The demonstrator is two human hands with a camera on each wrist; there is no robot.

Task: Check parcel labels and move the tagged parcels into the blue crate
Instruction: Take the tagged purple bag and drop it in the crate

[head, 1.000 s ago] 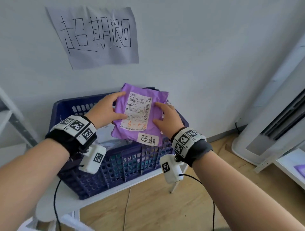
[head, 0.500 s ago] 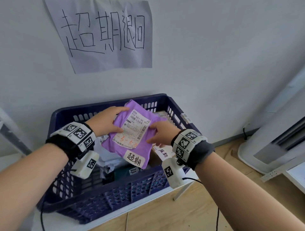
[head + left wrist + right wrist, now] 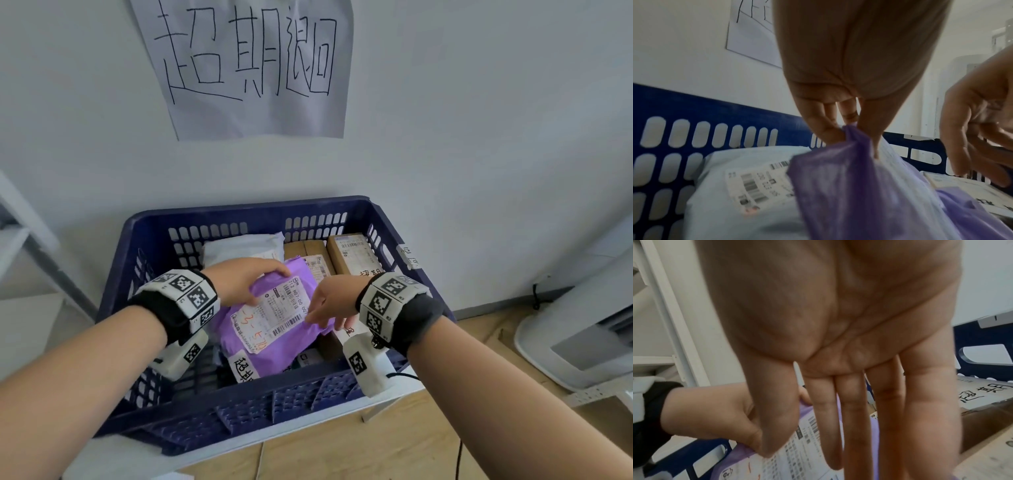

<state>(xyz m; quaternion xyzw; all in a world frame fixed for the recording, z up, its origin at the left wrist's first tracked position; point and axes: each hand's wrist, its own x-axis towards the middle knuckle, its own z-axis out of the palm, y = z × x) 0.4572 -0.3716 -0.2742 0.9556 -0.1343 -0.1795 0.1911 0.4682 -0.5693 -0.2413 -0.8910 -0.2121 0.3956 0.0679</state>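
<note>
The left hand (image 3: 244, 281) pinches the far corner of the soft purple plastic mailer with the white shipping label (image 3: 274, 327), thumb on top and fingers beneath, while the right hand (image 3: 330, 303) hangs released, fingers straight and just above the mailer's right edge. The mailer lies low in the middle of the head view, inside the dark blue slotted plastic crate (image 3: 246, 214), resting tilted over a pale grey poly bag (image 3: 239, 250) and brown cardboard boxes (image 3: 352, 255) at the upper right of the pile. To finish well, I'd let the pinch go only once the mailer settles flat, handwritten tag facing up. That tag is cut off by the crate's near wall, what lies under the mailer is hidden, and the label print is too blurred to read.
</note>
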